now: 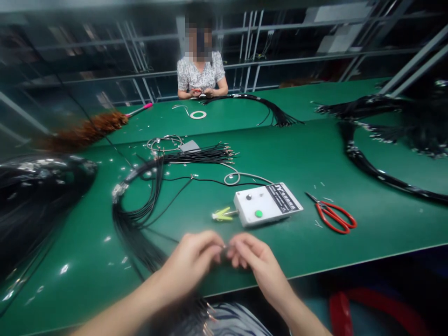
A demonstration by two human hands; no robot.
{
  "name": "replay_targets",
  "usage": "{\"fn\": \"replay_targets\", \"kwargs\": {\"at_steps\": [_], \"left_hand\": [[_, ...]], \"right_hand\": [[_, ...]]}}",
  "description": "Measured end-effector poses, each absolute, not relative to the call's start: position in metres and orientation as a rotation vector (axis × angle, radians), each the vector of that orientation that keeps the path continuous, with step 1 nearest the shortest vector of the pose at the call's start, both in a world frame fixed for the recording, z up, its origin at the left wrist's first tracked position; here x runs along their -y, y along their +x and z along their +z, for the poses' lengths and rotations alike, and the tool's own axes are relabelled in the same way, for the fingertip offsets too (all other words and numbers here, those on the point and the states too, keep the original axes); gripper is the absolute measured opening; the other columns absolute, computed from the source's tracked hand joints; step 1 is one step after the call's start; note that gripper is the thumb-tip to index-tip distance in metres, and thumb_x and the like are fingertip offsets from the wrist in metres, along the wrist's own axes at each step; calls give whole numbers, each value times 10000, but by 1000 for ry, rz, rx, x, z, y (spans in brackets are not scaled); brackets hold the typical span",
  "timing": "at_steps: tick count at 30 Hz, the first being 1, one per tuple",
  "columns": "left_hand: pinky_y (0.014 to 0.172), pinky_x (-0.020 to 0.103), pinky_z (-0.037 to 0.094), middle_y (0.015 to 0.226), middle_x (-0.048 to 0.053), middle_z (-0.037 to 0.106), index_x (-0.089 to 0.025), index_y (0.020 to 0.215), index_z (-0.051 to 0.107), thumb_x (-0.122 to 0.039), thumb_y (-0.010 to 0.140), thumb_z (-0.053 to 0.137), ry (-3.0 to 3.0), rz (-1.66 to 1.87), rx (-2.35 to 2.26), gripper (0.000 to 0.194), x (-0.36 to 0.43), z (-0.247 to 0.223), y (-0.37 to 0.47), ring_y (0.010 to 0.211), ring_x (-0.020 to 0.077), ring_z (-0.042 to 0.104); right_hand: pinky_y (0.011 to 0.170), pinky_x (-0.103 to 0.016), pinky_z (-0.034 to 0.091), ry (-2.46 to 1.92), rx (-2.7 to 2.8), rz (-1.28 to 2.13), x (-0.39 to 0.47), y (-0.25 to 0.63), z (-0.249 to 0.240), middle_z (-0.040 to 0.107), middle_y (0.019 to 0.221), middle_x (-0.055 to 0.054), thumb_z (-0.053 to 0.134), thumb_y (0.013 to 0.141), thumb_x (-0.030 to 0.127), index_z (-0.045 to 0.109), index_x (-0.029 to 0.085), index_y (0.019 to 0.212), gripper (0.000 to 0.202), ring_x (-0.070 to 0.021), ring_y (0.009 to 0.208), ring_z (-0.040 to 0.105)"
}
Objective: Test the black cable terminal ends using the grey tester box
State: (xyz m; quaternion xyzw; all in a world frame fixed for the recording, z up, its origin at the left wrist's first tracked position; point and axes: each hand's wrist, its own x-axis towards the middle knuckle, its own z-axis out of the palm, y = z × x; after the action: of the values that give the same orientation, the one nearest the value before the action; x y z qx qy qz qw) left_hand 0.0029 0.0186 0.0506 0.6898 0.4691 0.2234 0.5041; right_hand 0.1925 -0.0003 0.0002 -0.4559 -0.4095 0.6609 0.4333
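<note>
My left hand (200, 252) and my right hand (255, 256) meet fingertip to fingertip above the near table edge. Both are closed in a pinch on a small dark piece (225, 253) that looks like the end of a black wire; blur hides its detail. Under my left forearm passes a black wire bundle (131, 228), curving back over the table with its far end fanned out. Some copper-tipped wire ends (209, 317) hang near my lap. Just beyond my fingers is a white control box (269, 205) with a green button and a yellow-green clip (223, 214) on its front.
Red-handled snips (336, 217) lie right of the box among small clippings. More black bundles rest at left (42, 186) and right (381, 175). Across the green table (297, 144) sits a person (201, 74), near a tape ring (198, 115). A brown duster (94, 128) lies far left.
</note>
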Motion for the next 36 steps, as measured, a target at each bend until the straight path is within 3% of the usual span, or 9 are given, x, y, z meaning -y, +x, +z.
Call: {"fn": "replay_targets", "kwargs": {"at_steps": [11,18,23,36], "left_hand": [[544,213,418,695,3,626,-159,909,624,-273,956,483,1455,646,-1160,187,-19,30,9,551,102,522],[477,194,382,659,-5,578,-133,920,591,-325,943,514,1264,731,-1212,208,-11,19,12,514,87,484],[535,216,448,707,19,618,-129,897,594,-309,915,566,1240,773,-1212,183,-10,22,15,569,106,552],[541,219,471,696,12,629,-138,842,584,-279,901,592,1222,846,-1216,153,-7,22,18,580,110,582]], "right_hand": [[526,-197,289,-925,581,1913,-7,171,5,561,611,43,765,778,377,578,173,772,276,-62,537,453],[555,-220,321,-1003,599,1756,-1,167,-5,581,647,35,724,815,402,614,184,858,248,-82,568,473],[570,-235,350,-986,613,1749,-2,171,-3,615,701,4,676,848,437,639,173,853,267,-99,596,510],[540,-225,359,-1087,668,1610,3,161,-6,613,635,18,795,744,383,723,173,819,235,-78,528,461]]}}
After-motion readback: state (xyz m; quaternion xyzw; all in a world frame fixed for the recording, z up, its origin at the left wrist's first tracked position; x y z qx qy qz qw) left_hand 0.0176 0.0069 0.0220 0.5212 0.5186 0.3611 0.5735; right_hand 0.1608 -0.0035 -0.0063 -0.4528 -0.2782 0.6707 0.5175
